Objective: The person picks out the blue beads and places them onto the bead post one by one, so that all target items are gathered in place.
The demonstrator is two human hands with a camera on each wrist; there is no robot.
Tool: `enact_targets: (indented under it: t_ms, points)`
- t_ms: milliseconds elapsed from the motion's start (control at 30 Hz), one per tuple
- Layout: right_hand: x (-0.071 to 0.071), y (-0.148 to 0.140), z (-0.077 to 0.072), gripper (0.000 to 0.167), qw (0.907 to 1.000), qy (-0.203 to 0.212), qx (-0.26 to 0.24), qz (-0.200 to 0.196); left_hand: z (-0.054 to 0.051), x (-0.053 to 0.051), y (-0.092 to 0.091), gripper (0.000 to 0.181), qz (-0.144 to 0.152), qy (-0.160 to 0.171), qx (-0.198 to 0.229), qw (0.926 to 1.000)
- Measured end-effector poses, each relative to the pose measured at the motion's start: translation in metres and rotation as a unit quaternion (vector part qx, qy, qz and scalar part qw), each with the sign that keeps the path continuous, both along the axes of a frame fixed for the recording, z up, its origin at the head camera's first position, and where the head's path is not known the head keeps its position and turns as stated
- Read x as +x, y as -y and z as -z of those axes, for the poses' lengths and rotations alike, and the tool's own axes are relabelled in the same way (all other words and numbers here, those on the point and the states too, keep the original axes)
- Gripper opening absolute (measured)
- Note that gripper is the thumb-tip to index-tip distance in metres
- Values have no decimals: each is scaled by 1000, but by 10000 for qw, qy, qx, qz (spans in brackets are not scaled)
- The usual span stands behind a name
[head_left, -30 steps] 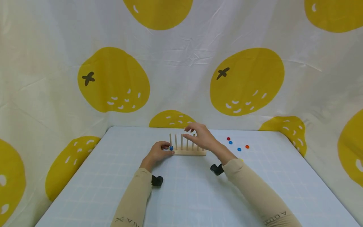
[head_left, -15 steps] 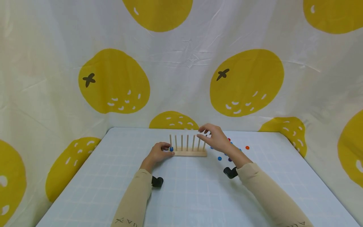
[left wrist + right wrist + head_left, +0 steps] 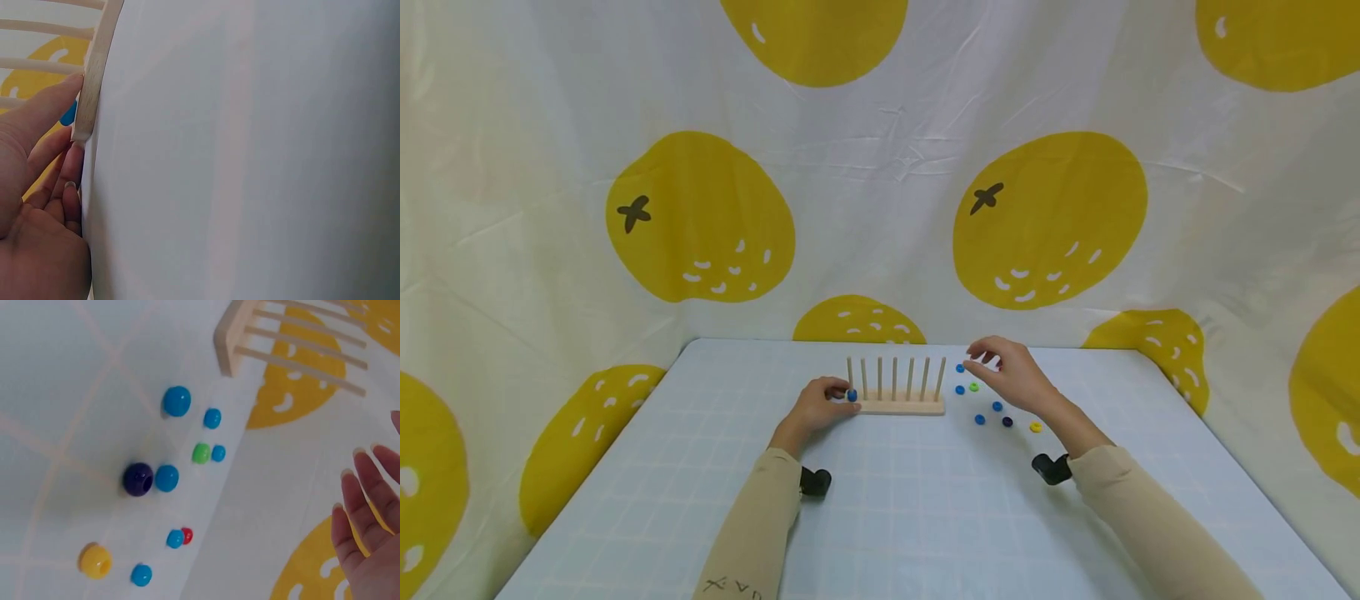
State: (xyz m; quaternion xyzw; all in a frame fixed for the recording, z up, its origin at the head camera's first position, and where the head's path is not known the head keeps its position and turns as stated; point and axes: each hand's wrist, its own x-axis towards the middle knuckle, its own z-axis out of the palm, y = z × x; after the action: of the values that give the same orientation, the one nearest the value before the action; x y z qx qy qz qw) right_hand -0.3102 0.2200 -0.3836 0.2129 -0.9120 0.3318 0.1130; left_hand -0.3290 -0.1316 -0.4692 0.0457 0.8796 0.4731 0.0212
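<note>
Your left hand holds left end of wooden peg rack, thumb at front edge. Seven pegs stand in row; blue bead sits low on leftmost. Your right hand hangs above table, right of rack, thumb and fingers apart. Loose on table near it: four blue beads, green bead just beside one, dark bead, yellow bead nearest your right sleeve. Behind, white cloth with yellow fruit prints.
</note>
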Motion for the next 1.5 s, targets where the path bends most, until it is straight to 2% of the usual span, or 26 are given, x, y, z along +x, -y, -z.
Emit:
enact_targets:
  t_ms: [300, 433, 767, 967, 1233, 1500]
  points:
    - [2, -35, 11, 28, 9991, 112, 194, 349, 3, -3, 1, 45, -10, 1, 57, 10000]
    - [2, -50, 16, 25, 9981, 260, 269, 486, 4, -4, 1, 45, -5, 12, 152, 9999]
    - [-1, -79, 29, 32, 9930, 699, 433, 846, 0, -2, 1, 46, 16, 16, 96, 10000]
    - [-5, -92, 40, 32, 9869, 1027, 631, 1073, 0, -2, 1, 46, -1, 52, 74, 10000]
    - [-10, -105, 56, 37, 9733, 1794, 710, 1241, 5, -5, 1, 45, -3, 9, 81, 10000]
    - [-14, -107, 63, 33, 9693, 2020, 677, 1226, 4, -3, 0, 45, 10, -25, 141, 9999]
